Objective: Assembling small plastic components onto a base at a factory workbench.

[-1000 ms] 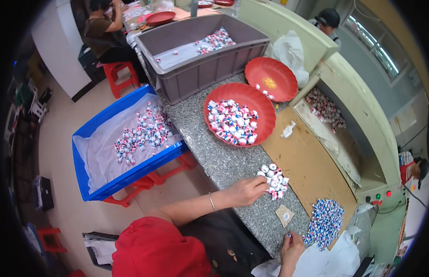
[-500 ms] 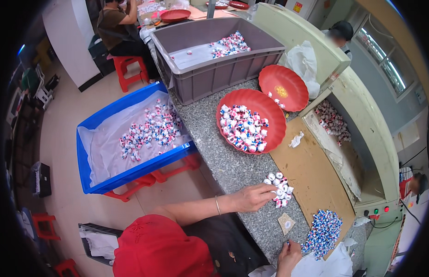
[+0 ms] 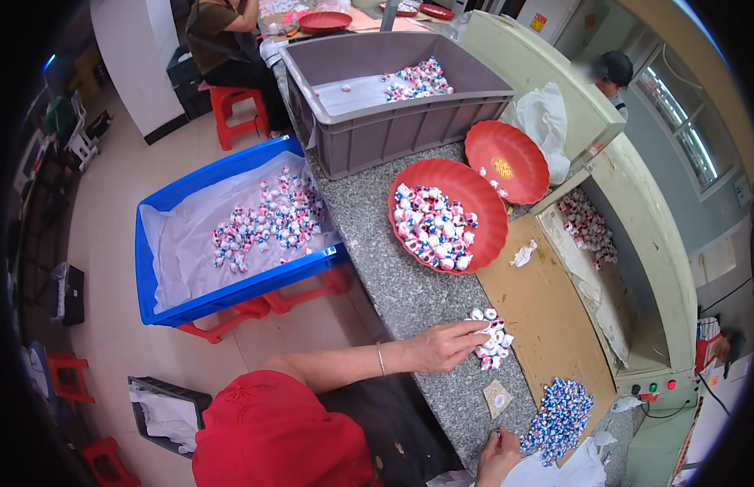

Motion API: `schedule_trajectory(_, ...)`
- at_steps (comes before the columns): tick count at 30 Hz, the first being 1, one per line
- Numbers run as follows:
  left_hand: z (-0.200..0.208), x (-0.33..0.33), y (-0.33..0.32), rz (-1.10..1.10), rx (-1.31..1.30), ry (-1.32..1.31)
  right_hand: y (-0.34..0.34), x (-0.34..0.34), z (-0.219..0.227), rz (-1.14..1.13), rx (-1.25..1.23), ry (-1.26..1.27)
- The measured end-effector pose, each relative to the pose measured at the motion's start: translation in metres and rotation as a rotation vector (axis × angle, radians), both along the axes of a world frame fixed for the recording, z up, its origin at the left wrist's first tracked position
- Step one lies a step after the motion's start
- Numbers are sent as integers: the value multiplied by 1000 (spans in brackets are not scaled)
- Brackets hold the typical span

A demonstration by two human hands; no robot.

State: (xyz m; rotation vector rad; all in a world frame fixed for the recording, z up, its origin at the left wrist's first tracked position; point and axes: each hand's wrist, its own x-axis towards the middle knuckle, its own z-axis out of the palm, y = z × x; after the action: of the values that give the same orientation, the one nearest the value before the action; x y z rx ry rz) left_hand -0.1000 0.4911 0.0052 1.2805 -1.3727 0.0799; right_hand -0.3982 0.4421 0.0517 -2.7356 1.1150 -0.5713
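Note:
My left hand (image 3: 443, 346), with a bracelet at the wrist, reaches over a small cluster of white pieces with pink and dark marks (image 3: 495, 351) on the granite counter. Its fingertips are drawn together at the cluster's left edge; whatever they pinch is mostly hidden. Lower right, my right hand (image 3: 499, 459) is closed, thumb against finger, with a tiny dark-blue bit at the tips. Beside it lies a heap of small blue-and-white pieces (image 3: 562, 422). A speckled square pad with a round white spot (image 3: 498, 399) rests between the hands.
A red scalloped bowl (image 3: 495, 219) holds many finished-looking pieces; a second red tray (image 3: 519, 158) stands behind. A grey crate (image 3: 409, 134) and blue crate (image 3: 174, 312) hold more. The pale-green machine (image 3: 677, 325) curves along the right. A red cap (image 3: 280, 434) fills the bottom.
The view has shifted slightly, moving most things a little in the picture. Both hands stay near the same spots; the left fingers look more extended over the white pieces.

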Motion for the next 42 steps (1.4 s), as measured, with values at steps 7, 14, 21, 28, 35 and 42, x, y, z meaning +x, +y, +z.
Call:
schedule_trajectory(7,2,2,-2,-36,33,63,-4,-1,1,-25,0,25)
schedule_trajectory(14,-1,2,2,-45,38,88,-7,-10,5,-81,136,112)
schedule_trajectory(21,3,-2,8,-84,34,118,-4,-18,-4,-106,161,17)
schedule_trajectory(28,9,11,0,27,80,48,-17,1,18,-73,224,88)
schedule_trajectory(35,4,0,6,-209,191,466,-28,33,34,-45,229,-81)
schedule_trajectory(42,19,-19,35,-374,281,593,-48,44,33,143,133,135)
